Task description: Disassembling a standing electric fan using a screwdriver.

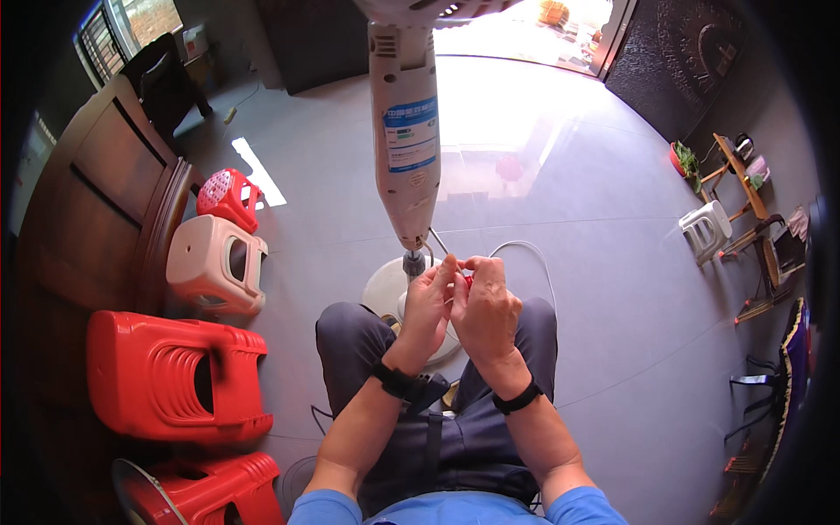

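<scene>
In front of me stands a white floor fan with a long upright body (407,175) bearing a blue and white label. A thin light-coloured cable (439,241) runs from its lower end down to my fingers. My left hand (426,311) is closed, its thumb and fingers pinching at the cable. Pressed close beside it, my right hand (486,311) is closed too, around a small red thing (469,281) that mostly hides behind the fingers. Exactly what the fingertips grip cannot be made out. Below the hands, the round white fan base (378,289) rests on the floor between my knees.
A white cord (535,249) loops across the grey floor. To my left stand a large red stool (149,376), a beige stool (197,262) and a smaller red stool (226,197), beside dark wooden furniture (87,201). Far right are a white stool (705,232) and a wooden rack (739,175).
</scene>
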`<state>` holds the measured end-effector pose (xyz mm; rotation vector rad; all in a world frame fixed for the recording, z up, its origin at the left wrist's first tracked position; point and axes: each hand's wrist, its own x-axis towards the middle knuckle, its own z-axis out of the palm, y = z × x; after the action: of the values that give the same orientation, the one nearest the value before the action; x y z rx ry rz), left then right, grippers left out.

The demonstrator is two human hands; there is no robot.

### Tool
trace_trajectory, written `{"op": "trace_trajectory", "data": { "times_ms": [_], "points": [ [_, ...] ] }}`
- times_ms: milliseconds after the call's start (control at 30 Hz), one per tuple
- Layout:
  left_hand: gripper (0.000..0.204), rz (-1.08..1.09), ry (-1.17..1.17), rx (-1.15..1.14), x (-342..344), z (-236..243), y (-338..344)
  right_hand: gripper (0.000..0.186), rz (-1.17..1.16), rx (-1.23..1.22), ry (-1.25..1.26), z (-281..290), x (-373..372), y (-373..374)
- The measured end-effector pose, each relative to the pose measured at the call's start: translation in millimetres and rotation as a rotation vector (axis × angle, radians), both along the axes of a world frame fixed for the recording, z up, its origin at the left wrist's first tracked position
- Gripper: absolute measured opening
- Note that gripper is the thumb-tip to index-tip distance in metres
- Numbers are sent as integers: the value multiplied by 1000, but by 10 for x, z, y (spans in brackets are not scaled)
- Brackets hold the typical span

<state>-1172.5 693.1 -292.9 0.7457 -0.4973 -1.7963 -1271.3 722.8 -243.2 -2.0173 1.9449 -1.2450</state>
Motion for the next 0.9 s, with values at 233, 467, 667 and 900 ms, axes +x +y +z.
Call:
{"op": "trace_trajectory", "data": {
  "times_ms": [233,467,667,900],
  "points": [
    [26,-52,-94,-3,78,23,-157,24,96,245,-907,-219,-142,-30],
    [25,-17,-32,-128,32,-44,-172,46,576,958,-1814,-160,-602,116],
    [28,-38,-135,-22,80,27,-126,23,101,147,-343,-130,-273,183],
    [25,-29,-76,-54,56,42,-83,25,182,616,-1030,-47,-297,232]
  ]
}}
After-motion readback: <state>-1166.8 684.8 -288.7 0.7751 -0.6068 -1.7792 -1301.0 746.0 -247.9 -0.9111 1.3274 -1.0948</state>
